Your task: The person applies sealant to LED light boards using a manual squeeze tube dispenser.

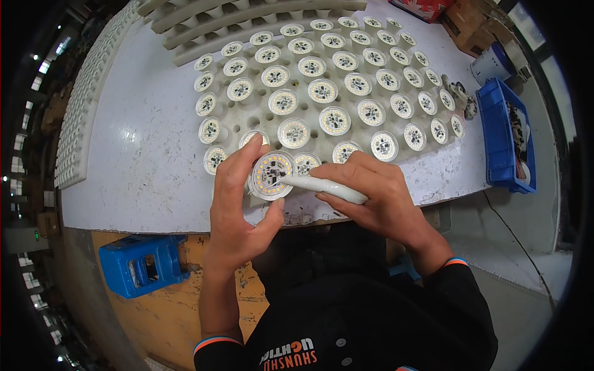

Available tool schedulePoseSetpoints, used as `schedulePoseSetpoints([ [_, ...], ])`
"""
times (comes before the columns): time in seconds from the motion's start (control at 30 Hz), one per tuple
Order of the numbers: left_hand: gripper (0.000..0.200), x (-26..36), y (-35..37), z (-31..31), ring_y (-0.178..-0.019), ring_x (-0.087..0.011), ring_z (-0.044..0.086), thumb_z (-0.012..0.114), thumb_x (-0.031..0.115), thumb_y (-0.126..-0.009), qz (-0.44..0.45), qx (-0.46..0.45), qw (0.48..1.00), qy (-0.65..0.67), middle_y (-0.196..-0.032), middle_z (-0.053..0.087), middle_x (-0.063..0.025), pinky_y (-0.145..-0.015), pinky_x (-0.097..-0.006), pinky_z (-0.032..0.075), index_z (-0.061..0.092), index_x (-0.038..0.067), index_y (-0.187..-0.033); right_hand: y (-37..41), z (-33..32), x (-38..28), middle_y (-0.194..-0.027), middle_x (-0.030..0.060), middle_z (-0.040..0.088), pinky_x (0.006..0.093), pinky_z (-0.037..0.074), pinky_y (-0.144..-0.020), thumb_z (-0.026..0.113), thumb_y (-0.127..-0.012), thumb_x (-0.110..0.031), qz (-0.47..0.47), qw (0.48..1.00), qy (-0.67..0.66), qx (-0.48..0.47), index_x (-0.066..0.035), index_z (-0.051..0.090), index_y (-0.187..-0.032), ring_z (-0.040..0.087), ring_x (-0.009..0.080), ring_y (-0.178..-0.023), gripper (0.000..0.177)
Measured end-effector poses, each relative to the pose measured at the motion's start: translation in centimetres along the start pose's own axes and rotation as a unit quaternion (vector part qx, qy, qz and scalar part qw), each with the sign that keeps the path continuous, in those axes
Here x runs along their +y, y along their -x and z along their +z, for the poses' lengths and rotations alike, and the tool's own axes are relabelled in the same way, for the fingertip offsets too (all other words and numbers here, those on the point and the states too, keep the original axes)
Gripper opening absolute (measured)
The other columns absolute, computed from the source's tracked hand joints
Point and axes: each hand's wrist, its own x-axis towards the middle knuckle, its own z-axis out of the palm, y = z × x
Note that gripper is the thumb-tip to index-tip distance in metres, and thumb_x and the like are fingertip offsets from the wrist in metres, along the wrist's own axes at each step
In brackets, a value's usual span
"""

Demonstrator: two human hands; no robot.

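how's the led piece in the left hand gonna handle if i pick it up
The LED piece is probably light, as the left hand holds it by the fingertips. It looks stiff, and its round edge may let it roll. Its exposed chips could be fragile.

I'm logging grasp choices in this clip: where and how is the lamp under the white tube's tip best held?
Probably by the rim of the lamp, fingers from the far side and thumb from the near side, as the left hand has it. The rim is round, and the component-covered face must stay open to the tube.
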Motion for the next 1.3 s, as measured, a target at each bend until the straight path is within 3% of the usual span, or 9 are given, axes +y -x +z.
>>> schedulePoseSetpoints([
  [0.1, 0.079, 0.1, 0.0, 0.26, -0.12, -0.0309, 0.053, 0.067, -0.005, -0.067, -0.006, 0.03, 0.999, 0.013, -0.128, 0.054, -0.0179, -0.103, -0.0405, 0.041, 0.041, 0.002, -0.141, -0.07, 0.05, 0.02, -0.081, 0.007, 0.065, 0.0313, 0.048, -0.058, 0.079, -0.074, -0.003, -0.006, 1.0, 0.003, 0.002, -0.007, 0.071, -0.107, 0.062, 0.0197, -0.069, 0.034],
  [0.2, 0.085, 0.04, 0.04, 0.0, -0.123, -0.0292, 0.051, 0.063, -0.007, -0.066, -0.001, 0.0, 1.0, -0.001, -0.128, 0.049, -0.0192, -0.11, -0.0427, 0.035, 0.032, 0.0, -0.145, -0.07, 0.13, 0.08, -0.081, 0.0071, 0.065, 0.0313, 0.049, -0.058, 0.079, -0.074, -0.003, -0.005, 1.0, 0.0, 0.005, -0.007, 0.071, -0.106, 0.062, 0.0196, -0.069, 0.034],
  [0.3, 0.079, 0.16, -0.01, 0.19, -0.12, -0.0311, 0.053, 0.067, -0.005, -0.067, 0.002, 0.028, 1.0, 0.01, -0.129, 0.054, -0.0179, -0.103, -0.0406, 0.041, 0.041, 0.002, -0.141, -0.06, 0.12, 0.03, -0.082, 0.0072, 0.065, 0.0313, 0.049, -0.058, 0.078, -0.074, -0.002, 0.001, 1.0, 0.0, 0.004, -0.007, 0.071, -0.106, 0.062, 0.0196, -0.069, 0.033],
  [0.87, 0.079, 0.03, 0.1, 0.29, -0.121, -0.0307, 0.052, 0.068, -0.005, -0.067, 0.001, 0.027, 0.999, 0.019, -0.129, 0.054, -0.0178, -0.104, -0.0398, 0.041, 0.041, 0.002, -0.141, 0.01, 0.15, 0.13, -0.084, 0.007, 0.066, 0.0321, 0.049, -0.059, 0.078, -0.073, -0.001, 0.003, 1.0, -0.01, 0.005, -0.008, 0.071, -0.105, 0.063, 0.0206, -0.07, 0.033],
  [0.97, 0.079, -0.01, 0.15, 0.26, -0.121, -0.0305, 0.053, 0.068, -0.005, -0.067, 0.003, 0.03, 0.999, 0.022, -0.129, 0.054, -0.0178, -0.104, -0.0397, 0.042, 0.041, 0.002, -0.141, 0.02, 0.45, 0.33, -0.076, 0.006, 0.061, 0.0359, 0.049, -0.058, 0.077, -0.075, -0.011, -0.015, 0.999, -0.006, 0.032, -0.011, 0.07, -0.102, 0.062, 0.0249, -0.067, 0.027],
  [1.3, 0.079, -0.04, 0.28, 0.22, -0.12, -0.0298, 0.053, 0.069, -0.005, -0.068, -0.005, 0.035, 0.999, 0.031, -0.129, 0.054, -0.0176, -0.102, -0.0396, 0.042, 0.041, 0.002, -0.141, -0.12, 0.39, 0.15, -0.079, 0.0062, 0.064, 0.0361, 0.051, -0.059, 0.077, -0.076, -0.01, -0.012, 0.999, -0.01, 0.028, -0.011, 0.07, -0.099, 0.064, 0.0254, -0.069, 0.024],
])
